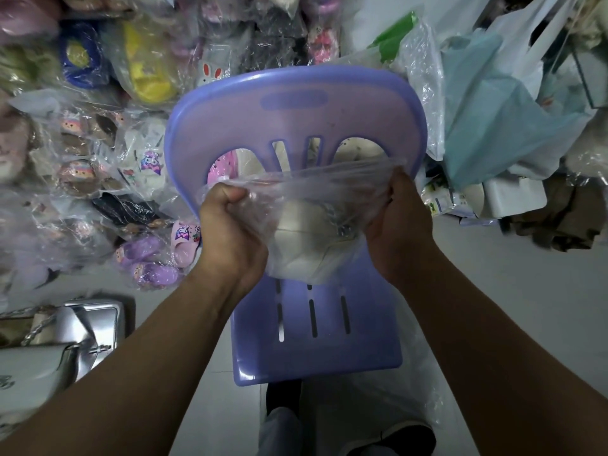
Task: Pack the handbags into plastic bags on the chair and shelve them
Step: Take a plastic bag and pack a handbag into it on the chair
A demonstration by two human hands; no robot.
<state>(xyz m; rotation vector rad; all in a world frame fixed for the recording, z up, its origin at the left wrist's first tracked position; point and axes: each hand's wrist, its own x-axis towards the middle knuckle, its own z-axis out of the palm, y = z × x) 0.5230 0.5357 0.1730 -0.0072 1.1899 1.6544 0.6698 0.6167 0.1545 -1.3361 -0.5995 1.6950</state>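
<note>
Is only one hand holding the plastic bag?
No, the left hand and the right hand each grip one side of the clear plastic bag, which has a cream handbag inside.

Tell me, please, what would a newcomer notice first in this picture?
The eye goes first to the middle, where the left hand and the right hand grip a clear plastic bag with a white handbag inside, above the seat of a purple chair. Next come the silver handbags on the floor at lower left and the heaps of bagged slippers at upper left.
</note>
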